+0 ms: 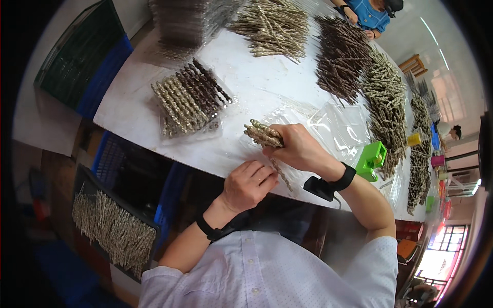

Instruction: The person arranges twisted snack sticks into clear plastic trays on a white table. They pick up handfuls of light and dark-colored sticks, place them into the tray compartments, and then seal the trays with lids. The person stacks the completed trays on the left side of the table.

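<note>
My right hand [299, 147] is closed round a bundle of gold twisted glittery sticks [263, 134], held just above the table's near edge. One more gold stick [282, 174] slants down below that hand toward the edge. Beside it, my left hand [249, 186] has its fingers curled, the fingertips close to the single stick; whether they pinch anything is hidden. To the left, a stack of clear plastic trays [194, 100] holds gold and dark brown sticks in rows. Empty clear trays [341, 128] lie beyond my right wrist.
Heaps of gold sticks [272, 25], dark brown sticks [341, 56] and pale sticks [384, 97] cover the far and right table. A tall stack of clear trays [187, 23] stands at back left. A green tape dispenser [371, 161] sits right. A co-worker [372, 15] works opposite. More sticks fill a dark crate [115, 231].
</note>
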Demonstrator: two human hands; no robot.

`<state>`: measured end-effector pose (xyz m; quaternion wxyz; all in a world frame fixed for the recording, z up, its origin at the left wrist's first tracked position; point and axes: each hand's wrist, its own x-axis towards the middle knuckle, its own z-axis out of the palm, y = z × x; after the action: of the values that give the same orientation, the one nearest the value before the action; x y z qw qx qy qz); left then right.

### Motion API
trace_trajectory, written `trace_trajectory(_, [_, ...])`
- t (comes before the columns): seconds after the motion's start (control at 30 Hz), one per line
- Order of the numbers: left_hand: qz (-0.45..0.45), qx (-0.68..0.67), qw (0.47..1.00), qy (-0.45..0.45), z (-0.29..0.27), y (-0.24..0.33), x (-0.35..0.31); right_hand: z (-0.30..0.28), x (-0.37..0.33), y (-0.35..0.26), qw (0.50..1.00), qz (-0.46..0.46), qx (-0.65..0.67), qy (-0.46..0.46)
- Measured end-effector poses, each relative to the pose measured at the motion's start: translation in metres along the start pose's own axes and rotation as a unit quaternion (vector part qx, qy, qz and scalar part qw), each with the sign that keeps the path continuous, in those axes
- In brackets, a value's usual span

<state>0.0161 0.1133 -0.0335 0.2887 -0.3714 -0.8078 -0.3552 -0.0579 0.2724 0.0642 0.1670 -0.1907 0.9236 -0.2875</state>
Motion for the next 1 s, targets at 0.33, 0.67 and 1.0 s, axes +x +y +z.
trace_trajectory(0.33, [-0.02,0.008,1.0,-0.003,-0.001,0.0,-0.003,0.003,0.004,-0.001,1.0,-0.004,-0.007,-0.007])
trace_trajectory(0.67, [-0.02,0.021,1.0,-0.007,0.0,0.001,0.001,0.009,0.007,0.009,0.998,0.036,-0.024,-0.039])
trace_trajectory(1.0, [-0.015,0.054,0.996,-0.064,0.001,0.006,0.013,0.006,0.008,0.022,0.981,-0.012,-0.194,-0.007])
